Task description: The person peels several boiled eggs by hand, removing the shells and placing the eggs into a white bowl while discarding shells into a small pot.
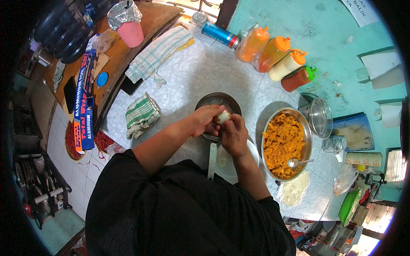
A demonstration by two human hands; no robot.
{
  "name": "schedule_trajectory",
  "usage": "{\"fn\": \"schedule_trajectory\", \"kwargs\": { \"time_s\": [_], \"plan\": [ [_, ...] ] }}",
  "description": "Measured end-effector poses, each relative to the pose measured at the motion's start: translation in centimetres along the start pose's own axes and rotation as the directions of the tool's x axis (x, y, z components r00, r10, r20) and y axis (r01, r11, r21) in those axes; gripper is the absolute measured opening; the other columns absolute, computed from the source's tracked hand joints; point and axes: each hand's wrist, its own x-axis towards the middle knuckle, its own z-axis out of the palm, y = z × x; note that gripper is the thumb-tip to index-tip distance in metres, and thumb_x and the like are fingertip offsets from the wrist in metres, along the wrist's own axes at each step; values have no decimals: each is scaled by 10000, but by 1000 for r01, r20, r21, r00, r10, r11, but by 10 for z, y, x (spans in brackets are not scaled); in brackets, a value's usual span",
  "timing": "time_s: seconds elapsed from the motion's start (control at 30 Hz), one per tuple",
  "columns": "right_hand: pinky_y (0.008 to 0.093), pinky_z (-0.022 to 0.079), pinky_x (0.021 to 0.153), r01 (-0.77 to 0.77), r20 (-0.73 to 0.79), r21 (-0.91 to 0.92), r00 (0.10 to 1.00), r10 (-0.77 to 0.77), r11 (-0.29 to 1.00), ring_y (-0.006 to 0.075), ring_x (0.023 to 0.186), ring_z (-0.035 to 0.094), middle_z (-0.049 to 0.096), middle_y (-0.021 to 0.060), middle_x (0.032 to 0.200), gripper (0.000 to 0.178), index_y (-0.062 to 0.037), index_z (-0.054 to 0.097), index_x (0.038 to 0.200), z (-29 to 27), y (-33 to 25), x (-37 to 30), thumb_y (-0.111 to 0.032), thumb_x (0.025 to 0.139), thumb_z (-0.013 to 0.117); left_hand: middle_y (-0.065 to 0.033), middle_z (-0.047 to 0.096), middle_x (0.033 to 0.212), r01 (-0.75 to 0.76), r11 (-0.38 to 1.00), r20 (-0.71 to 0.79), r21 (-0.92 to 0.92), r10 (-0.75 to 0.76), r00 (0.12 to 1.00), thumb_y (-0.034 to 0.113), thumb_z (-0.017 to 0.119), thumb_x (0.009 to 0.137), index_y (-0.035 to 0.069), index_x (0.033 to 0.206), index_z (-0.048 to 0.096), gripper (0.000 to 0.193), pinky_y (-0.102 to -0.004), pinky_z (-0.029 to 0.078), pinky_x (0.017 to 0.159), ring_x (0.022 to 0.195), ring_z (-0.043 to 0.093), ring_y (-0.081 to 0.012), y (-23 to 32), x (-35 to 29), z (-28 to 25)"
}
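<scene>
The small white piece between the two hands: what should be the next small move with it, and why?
Probably turn the small white piece slightly, over the round dark pan. The left hand and right hand both hold it there, and a reddish-brown edge shows on it; turning might bring that edge into better reach. Whether it is peel, I cannot tell.

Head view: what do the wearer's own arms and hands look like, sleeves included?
The left hand and right hand are ungloved, with no watch or bracelet visible at either wrist. The left sleeve and right sleeve are plain black, loose and stop well short of the wrists.
</scene>
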Motion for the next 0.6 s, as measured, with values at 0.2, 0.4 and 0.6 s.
{"fn": "schedule_trajectory", "kwargs": {
  "time_s": [0.2, 0.4, 0.6],
  "plan": [
    [322, 432, 758, -189, -59, 179, 978, 203, 965, 248, 880, 494, 469, 135, 957, 246, -44, 516, 884, -10, 9, -2, 67, 668, 557, 7, 555, 871, -85, 994, 198, 74, 69, 978, 379, 505, 915, 120, 1170, 492, 364, -250, 454, 556, 691, 542, -105, 4, -12, 2],
    [318, 429, 808, -260, -43, 361, 955, 294, 896, 220, 953, 468, 435, 127, 1044, 371, -34, 515, 1024, -11, 6, 3, 15, 665, 592, 21, 545, 934, -94, 992, 206, 86, 75, 976, 347, 527, 911, 124, 1228, 457, 394, -230, 442, 600, 729, 516, -72, 3, -13, 3],
    [365, 446, 818, -218, -25, 270, 972, 234, 938, 302, 978, 490, 430, 172, 1079, 397, -38, 501, 1061, -10, 12, -2, -18, 699, 661, -12, 561, 1013, -113, 992, 183, 49, 103, 978, 319, 524, 915, 93, 1230, 457, 393, -268, 504, 698, 836, 568, -103, 2, -12, 6]
  ]
}}
